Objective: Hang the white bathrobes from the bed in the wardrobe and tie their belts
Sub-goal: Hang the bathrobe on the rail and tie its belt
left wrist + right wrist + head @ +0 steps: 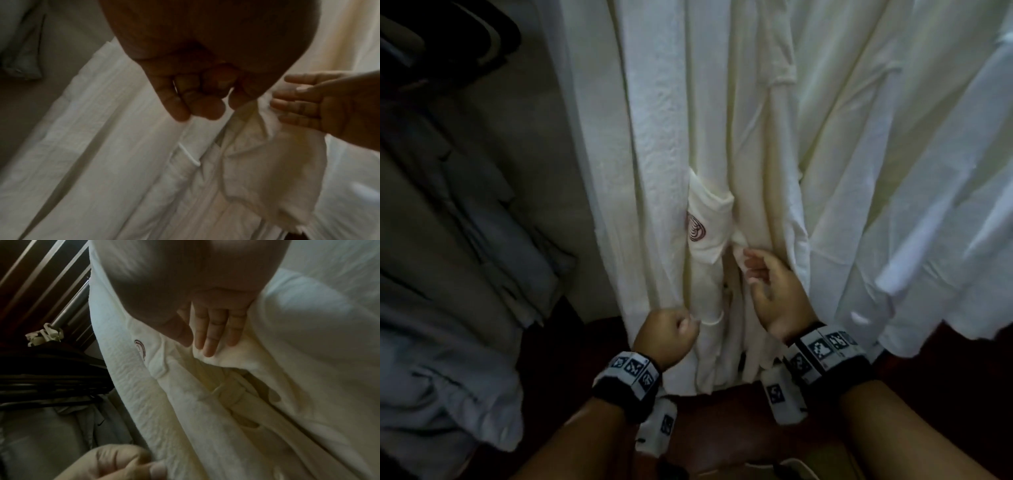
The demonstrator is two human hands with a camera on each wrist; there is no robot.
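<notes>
Two white bathrobes hang side by side; the left bathrobe (654,154) shows a pocket with a maroon logo (709,222), and the right bathrobe (911,171) fills the right side. A white belt knot (782,77) sits high between the folds, also seen in the right wrist view as the belt knot (228,394). My left hand (686,325) is a fist pinching the left robe's front edge, beside a thin white loop (189,154). My right hand (748,267) lies with straight fingers (211,337) on a fabric fold just right of the pocket.
Grey garments (465,240) hang at the left on dark hangers (448,41). A metal rail (69,308) with a white clip runs above them. The wardrobe's dark wooden base (722,428) lies below the robe hems.
</notes>
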